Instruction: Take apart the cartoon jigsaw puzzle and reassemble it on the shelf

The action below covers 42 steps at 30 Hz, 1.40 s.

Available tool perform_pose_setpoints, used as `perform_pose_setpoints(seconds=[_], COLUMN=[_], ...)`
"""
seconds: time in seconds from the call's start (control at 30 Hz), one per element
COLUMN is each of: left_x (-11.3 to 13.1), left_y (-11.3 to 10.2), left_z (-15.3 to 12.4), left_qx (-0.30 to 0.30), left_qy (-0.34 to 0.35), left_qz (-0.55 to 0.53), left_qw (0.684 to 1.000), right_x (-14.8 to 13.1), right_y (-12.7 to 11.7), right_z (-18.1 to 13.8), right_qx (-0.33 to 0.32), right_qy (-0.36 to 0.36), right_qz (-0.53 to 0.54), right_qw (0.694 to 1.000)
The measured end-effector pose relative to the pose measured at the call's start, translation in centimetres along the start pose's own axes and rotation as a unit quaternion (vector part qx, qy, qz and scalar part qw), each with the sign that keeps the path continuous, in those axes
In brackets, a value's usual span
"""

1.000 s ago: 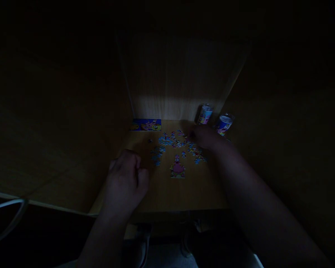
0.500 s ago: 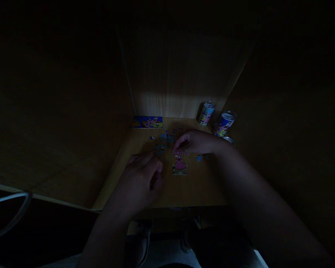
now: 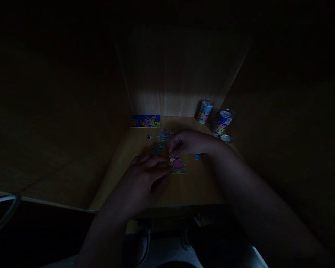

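Observation:
The scene is very dark. A small joined patch of jigsaw with a pink figure lies on a wooden desk. My right hand is pinched over its top left corner, fingertips on a small piece I can barely see. My left hand rests on the desk with fingers stretched toward the patch's left edge, touching it. Loose blue pieces lie scattered just beyond both hands.
A blue picture card leans at the back left of the desk. Two small printed cans stand at the back right, a round lid beside them. Wooden side walls enclose the desk. A pale cable runs at far left.
My right hand drew back from the far pile to the pink patch. My left hand opened from a loose fist and slid right up to the patch's edge.

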<state>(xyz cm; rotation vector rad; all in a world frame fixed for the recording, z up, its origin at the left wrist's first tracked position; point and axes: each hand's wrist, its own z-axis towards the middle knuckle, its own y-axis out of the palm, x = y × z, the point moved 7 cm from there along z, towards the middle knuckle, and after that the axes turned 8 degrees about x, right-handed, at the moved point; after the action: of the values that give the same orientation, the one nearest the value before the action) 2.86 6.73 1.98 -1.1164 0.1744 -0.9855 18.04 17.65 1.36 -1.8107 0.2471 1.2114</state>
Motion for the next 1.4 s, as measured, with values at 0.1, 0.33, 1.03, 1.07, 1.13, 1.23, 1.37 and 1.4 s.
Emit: perform_pose_setpoints(seconds=[0.1,0.33,1.03,1.07,1.13,1.23,1.37,1.4], left_x=[0.0,0.1,0.2,0.1,0.1,0.0,0.0,0.0], left_y=[0.1,-0.1,-0.2,-0.2,-0.1,-0.1,-0.1,-0.1], left_z=[0.0,0.0,0.2,0.2,0.1,0.1,-0.1,-0.1], left_qx=[-0.012,-0.015,-0.011,-0.011,-0.012,-0.010,-0.012,-0.009], left_qy=[-0.007,-0.010,-0.011,-0.012,-0.014,-0.017,-0.017,-0.015], left_qz=[0.001,0.001,-0.007,-0.007,-0.007,-0.005,-0.006,-0.006], left_qw=[1.000,1.000,1.000,1.000,1.000,1.000,1.000,1.000], right_x=[-0.1,0.3,0.8,0.7,0.6,0.4,0.6,0.7], right_y=[-0.1,0.1,0.4,0.4,0.2,-0.9,-2.5,-2.9], right_z=[-0.1,0.0,0.1,0.1,-0.1,-0.3,-0.4,-0.5], right_qx=[0.007,0.011,-0.013,-0.014,-0.009,0.044,0.117,0.136], right_qy=[-0.007,-0.015,-0.023,-0.023,-0.026,-0.032,-0.032,-0.026], right_qz=[-0.034,-0.065,-0.106,-0.107,-0.112,-0.131,-0.189,-0.210], right_qw=[0.999,0.998,0.994,0.994,0.993,0.990,0.975,0.968])
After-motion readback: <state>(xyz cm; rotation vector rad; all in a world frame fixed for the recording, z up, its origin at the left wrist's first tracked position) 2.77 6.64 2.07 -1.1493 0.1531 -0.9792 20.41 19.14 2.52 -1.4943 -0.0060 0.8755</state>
